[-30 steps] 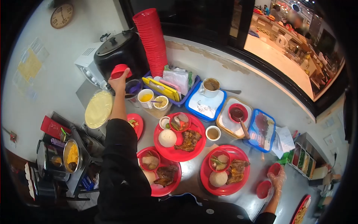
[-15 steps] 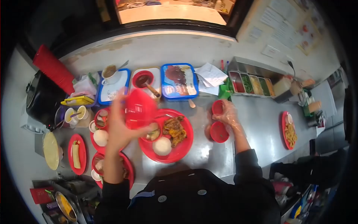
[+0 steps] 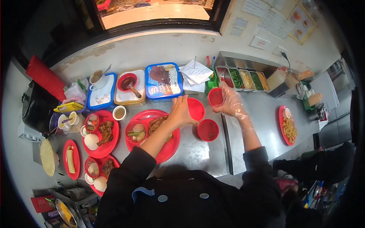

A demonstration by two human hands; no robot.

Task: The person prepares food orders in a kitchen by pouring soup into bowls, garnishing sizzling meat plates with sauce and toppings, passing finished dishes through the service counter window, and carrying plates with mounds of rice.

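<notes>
My bare left hand grips a small red bowl by its side. In a clear plastic glove, my right hand has its fingers around another red bowl; some liquid seems to lie inside it. Just below and between them, a third red bowl stands on the counter, holding a little dark liquid. Under my left forearm is a large red plate with grilled meat and a small bowl of vegetables; my arm hides part of it.
To the left are red plates with rice and meat, a plate with a roll, and a white sauce cup. Lidded tubs line the wall. At right are a topping tray and a plate of fried rings.
My left hand has moved right with its red bowl, from above the plates to beside the other bowls. My right hand has raised its bowl away from the standing one. The view has shifted.
</notes>
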